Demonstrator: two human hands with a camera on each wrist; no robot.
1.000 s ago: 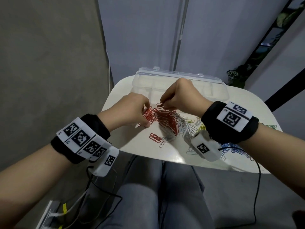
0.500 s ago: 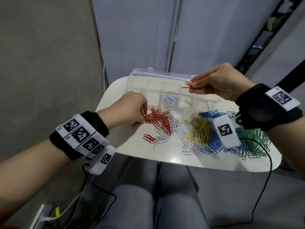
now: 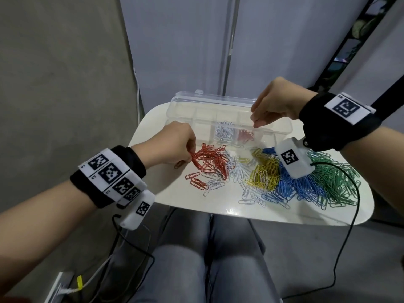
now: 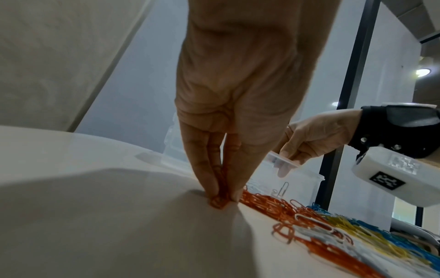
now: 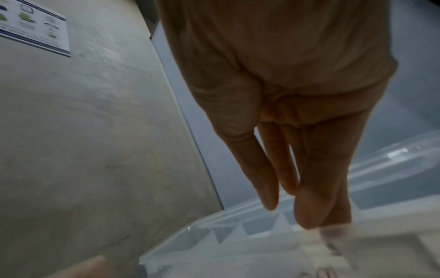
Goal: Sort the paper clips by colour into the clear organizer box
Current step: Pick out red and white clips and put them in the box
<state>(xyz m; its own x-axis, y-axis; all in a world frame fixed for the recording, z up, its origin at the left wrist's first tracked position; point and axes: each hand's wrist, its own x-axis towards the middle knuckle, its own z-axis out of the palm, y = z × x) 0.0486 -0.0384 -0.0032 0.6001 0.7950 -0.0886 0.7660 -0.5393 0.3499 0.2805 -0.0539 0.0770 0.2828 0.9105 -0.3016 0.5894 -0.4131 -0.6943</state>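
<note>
Left hand [image 3: 175, 143] is down on the white table [image 3: 179, 200], fingertips [image 4: 222, 199] pinching a red paper clip [image 4: 220, 180] at the near edge of the red pile [image 3: 211, 160]. Right hand [image 3: 275, 101] hangs over the clear organizer box [image 3: 282, 132], fingers [image 5: 266, 180] straight, loose and holding nothing; just below them red clips [image 3: 246, 135] sit in one compartment, white clips [image 3: 223, 132] in the next one left.

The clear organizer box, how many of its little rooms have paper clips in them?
2. In the clear plastic organizer box, one front compartment holds white paper clips; the one to its right holds red paper clips. The right hand hides part of the box.
</note>
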